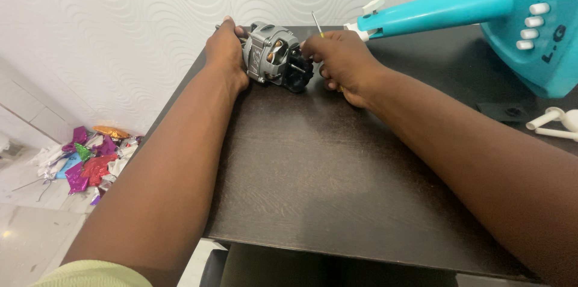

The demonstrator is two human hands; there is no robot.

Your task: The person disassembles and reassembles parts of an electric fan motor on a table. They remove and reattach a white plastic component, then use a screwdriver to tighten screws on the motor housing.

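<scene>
A person's left hand (226, 52) clamps a grey electric motor (272, 57) at the far edge of a dark wooden table (313, 166) — the right hand (340, 61) grips a thin screwdriver (316, 24) beside it — near a turquoise fan base (530, 22).

Left hand (226, 52) grips the far-left end of a grey electric motor (272, 56) lying on a dark wooden table (313, 166). Right hand (340, 61) touches the motor's black right end, holding a thin screwdriver (316, 24) with its shaft pointing up. Turquoise fan base (530, 19) lies far right, white plastic parts (557, 123) just near of it. Crumpled foil wrappers (90, 157) on the floor, left.
</scene>
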